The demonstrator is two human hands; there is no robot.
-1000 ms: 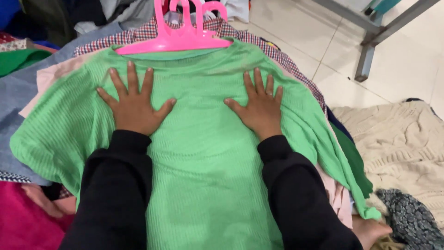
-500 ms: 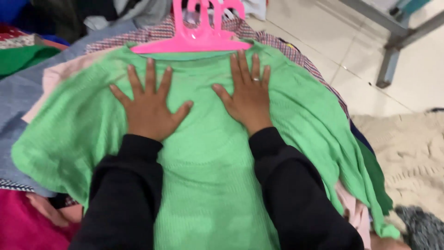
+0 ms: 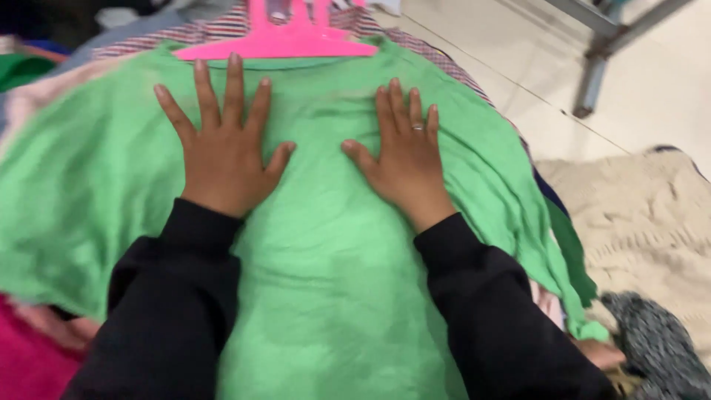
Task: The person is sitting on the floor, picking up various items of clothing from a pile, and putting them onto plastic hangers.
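The left hand (image 3: 222, 152) and right hand (image 3: 404, 159) lie flat, fingers spread, grasping nothing, on the green sweater (image 3: 326, 281) near its pink hanger (image 3: 278, 44).

A light green knit sweater (image 3: 333, 267) lies spread flat, front up, on a heap of clothes, its neckline hung on a pink plastic hanger (image 3: 278, 44), sleeves draped outward to both sides.

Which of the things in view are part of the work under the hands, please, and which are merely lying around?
In hand:
- green knitted top, laid flat
- pink hanger at its neckline
- left hand and right hand, both flat on the top, fingers spread

Lying about:
- checked garment underneath
- cream knit
- dark grey knit
- magenta cloth
- metal frame leg
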